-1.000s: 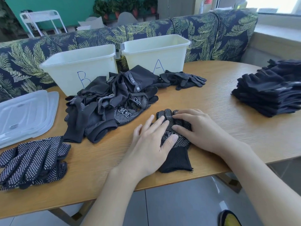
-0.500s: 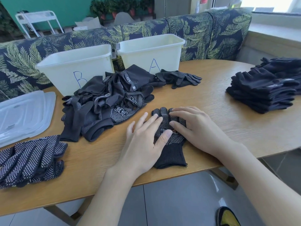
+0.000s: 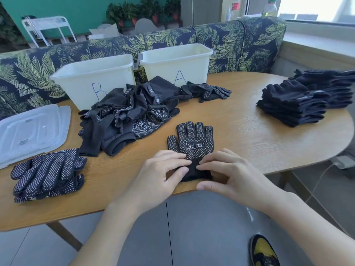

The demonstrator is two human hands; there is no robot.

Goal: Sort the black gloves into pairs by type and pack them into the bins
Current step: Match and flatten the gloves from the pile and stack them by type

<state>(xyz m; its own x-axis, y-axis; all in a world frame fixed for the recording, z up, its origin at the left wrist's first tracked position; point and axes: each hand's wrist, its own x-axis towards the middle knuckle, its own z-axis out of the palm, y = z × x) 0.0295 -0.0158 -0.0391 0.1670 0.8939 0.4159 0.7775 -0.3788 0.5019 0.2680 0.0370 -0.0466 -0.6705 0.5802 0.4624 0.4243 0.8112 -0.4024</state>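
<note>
A dotted glove (image 3: 192, 143) is lying flat near the front edge of the wooden table (image 3: 249, 146), palm side up with its fingers pointing toward the far edge. The left hand (image 3: 161, 179) is pinching the left side of its cuff between thumb and curled fingers, and the right hand (image 3: 226, 173) is gripping the cuff's right side the same way. A loose heap of gloves (image 3: 124, 116) is sitting behind it, in front of bin B (image 3: 92, 77) and bin A (image 3: 176, 60) at the far edge. Dotted gloves (image 3: 48, 173) are stacked toward the front left corner, plain dark gloves (image 3: 299, 100) are stacked at the right edge, and clear lids (image 3: 32, 131) are resting at the left edge.
</note>
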